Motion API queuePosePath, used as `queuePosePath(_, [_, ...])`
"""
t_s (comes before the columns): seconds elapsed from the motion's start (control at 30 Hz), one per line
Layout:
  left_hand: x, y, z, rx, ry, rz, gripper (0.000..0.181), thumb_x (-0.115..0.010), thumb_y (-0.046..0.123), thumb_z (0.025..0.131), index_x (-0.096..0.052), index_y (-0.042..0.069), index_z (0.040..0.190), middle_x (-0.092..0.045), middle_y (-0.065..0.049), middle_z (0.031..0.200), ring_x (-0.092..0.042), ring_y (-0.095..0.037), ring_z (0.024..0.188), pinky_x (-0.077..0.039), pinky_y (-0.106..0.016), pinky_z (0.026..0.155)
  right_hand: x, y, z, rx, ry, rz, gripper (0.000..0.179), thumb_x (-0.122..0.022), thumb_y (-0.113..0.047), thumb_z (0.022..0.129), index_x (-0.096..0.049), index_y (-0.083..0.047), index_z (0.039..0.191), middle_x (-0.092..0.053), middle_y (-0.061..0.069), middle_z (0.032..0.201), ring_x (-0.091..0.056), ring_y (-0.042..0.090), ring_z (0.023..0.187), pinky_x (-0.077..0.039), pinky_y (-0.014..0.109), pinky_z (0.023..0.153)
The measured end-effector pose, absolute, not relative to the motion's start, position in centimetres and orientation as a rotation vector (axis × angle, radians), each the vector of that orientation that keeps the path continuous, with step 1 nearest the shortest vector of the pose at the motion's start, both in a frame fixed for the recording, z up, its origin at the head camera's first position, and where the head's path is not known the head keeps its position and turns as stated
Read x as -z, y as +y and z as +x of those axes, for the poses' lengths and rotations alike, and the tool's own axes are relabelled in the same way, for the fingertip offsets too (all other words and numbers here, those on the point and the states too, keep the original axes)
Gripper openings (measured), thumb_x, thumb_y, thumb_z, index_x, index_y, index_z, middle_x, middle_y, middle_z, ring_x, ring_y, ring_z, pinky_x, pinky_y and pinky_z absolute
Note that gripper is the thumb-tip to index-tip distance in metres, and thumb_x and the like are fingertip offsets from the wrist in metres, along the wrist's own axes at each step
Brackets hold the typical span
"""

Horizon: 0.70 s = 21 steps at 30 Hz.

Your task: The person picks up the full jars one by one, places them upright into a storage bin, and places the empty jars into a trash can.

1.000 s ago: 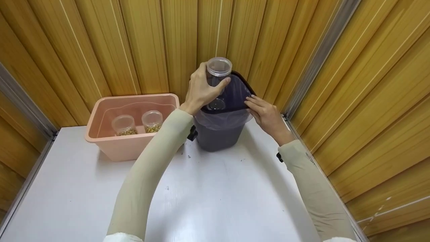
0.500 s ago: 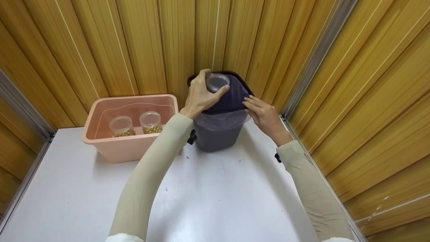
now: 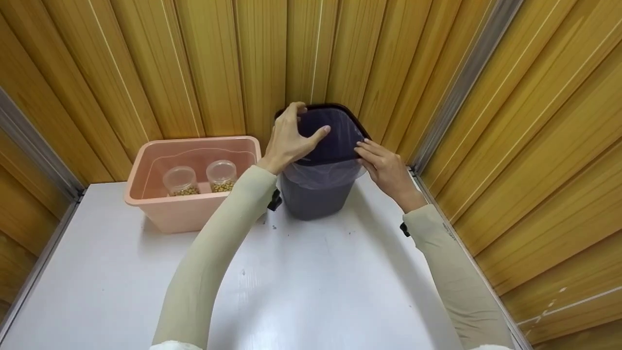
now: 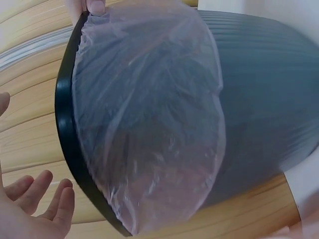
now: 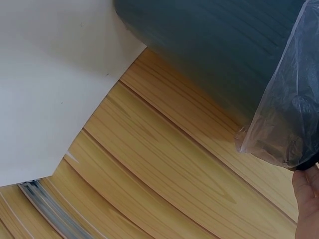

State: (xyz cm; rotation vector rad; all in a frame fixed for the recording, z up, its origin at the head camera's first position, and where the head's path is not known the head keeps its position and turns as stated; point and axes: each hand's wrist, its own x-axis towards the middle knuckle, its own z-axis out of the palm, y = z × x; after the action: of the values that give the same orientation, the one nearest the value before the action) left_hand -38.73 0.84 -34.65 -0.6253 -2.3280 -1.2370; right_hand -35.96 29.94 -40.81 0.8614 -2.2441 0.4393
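A dark grey trash can [image 3: 318, 199] lined with a clear plastic bag [image 3: 323, 175] stands against the back wall. Over its mouth, at the left side, my left hand [image 3: 291, 138] spreads thumb and fingers apart with nothing between them. The left wrist view has that same hand [image 4: 40, 209] just off the black rim [image 4: 64, 109]. My right hand [image 3: 386, 170] pinches the can's right rim and the bag's edge between thumb and fingers. No jar shows in the can's mouth; my left hand hides part of the inside.
Left of the can sits a pink plastic bin [image 3: 170, 211] holding two clear jars, one jar [image 3: 181, 180] at left and another jar [image 3: 222, 175] at right, each with yellowish grains. Wood-patterned walls [image 3: 204, 68] border the white table [image 3: 301, 282]. Small specks lie on the tabletop.
My left hand held a clear jar above the can, lowered it into the mouth and let it go; the jar is now out of sight. My right hand has stayed on the rim.
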Motion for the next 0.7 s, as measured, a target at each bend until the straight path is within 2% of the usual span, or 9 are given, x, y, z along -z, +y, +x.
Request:
queuePosePath(0.27, [35.6,-1.1,-37.1,1.067,-2.466,-0.647,0.087,-0.072,0.063,0.091,-0.051,0.005,0.153,-0.058,-0.012,0.153,-0.055,-0.034,0.142,-0.045,-0.048,0.120,41.0,30.4,-36.3,-0.444,-2.238,0.837,0.032,-0.070,-0.013,0.104,-0.074,-0.003,0.134,-0.070,0.013,0.142,-0.064,0.036,0.137,-0.056,0.051,0.110])
queuePosePath(0.47, [37.6,-3.2,-35.5,1.035,-2.490,-0.655,0.087,-0.070,0.064,0.093,-0.051,0.006,0.154,-0.058,-0.012,0.154,-0.053,-0.036,0.143,-0.041,-0.051,0.122,41.0,31.2,-35.9,-0.513,-2.277,0.807,0.036,-0.068,-0.014,0.105,-0.070,-0.003,0.140,-0.066,0.013,0.148,-0.059,0.035,0.143,-0.052,0.051,0.115])
queuePosePath(0.7, [40.0,-6.7,-33.9,0.955,-2.500,-0.645,0.085,-0.072,0.063,0.092,-0.053,0.006,0.152,-0.060,-0.014,0.151,-0.054,-0.038,0.141,-0.040,-0.057,0.121,41.7,32.8,-35.0,-0.638,-2.282,0.745,0.047,-0.074,-0.013,0.102,-0.064,-0.001,0.146,-0.055,0.016,0.160,-0.048,0.039,0.152,-0.045,0.056,0.120])
